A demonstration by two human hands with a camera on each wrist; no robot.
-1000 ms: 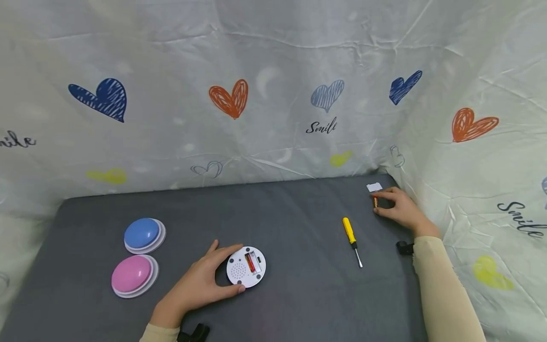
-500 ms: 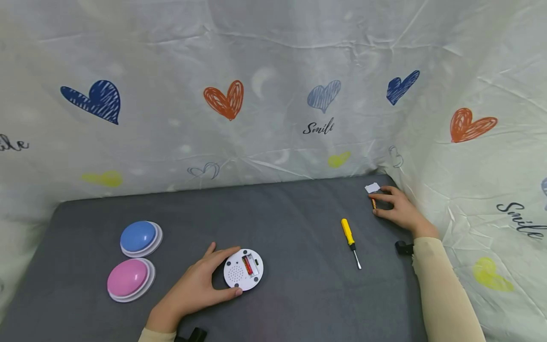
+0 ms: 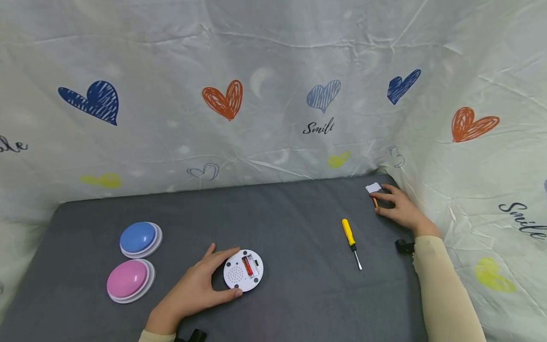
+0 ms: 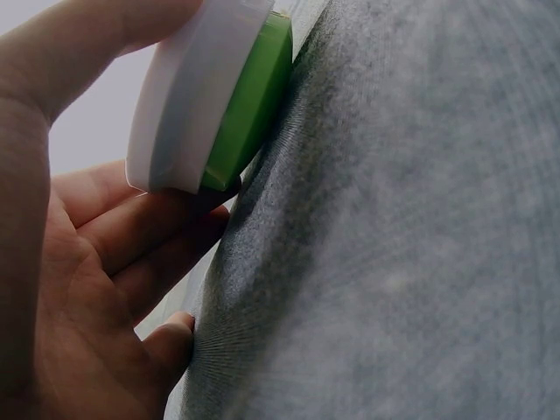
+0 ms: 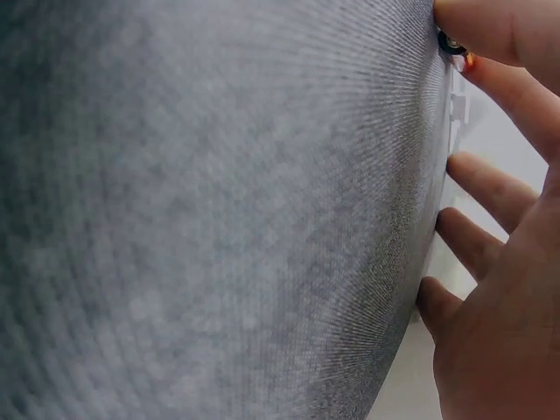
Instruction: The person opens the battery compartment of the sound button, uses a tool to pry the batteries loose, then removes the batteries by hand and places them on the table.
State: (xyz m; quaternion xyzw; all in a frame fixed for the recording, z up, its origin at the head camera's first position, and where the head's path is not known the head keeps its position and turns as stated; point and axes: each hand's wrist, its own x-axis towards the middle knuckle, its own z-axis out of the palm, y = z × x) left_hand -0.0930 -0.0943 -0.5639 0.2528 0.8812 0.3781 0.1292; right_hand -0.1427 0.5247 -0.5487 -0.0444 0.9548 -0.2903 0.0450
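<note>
My left hand (image 3: pixel 194 292) grips a round push button (image 3: pixel 235 273) by its rim, thumb at the near side and fingers at the far side. The button lies upside down, its white base up and its green dome (image 4: pixel 249 114) against the cloth. In its uncovered battery slot sits a red battery (image 3: pixel 247 266). At the far right, my right hand (image 3: pixel 401 210) pinches another battery (image 3: pixel 375 203) between thumb and fingers, down at the table. Only that battery's end shows in the right wrist view. Just beyond those fingers lies a small white battery cover (image 3: pixel 373 187).
A yellow-handled screwdriver (image 3: pixel 349 232) lies between the hands, its tip toward me. Left of my left hand are a blue push button (image 3: pixel 137 236) and a pink one (image 3: pixel 127 278), domes up. A patterned cloth wall (image 3: pixel 273 95) rises behind the grey table (image 3: pixel 299 304).
The head view has shifted slightly. The battery at my right fingers now lies at a slightly different slant. Both hands keep nearly the same places, and the left still holds the upturned button.
</note>
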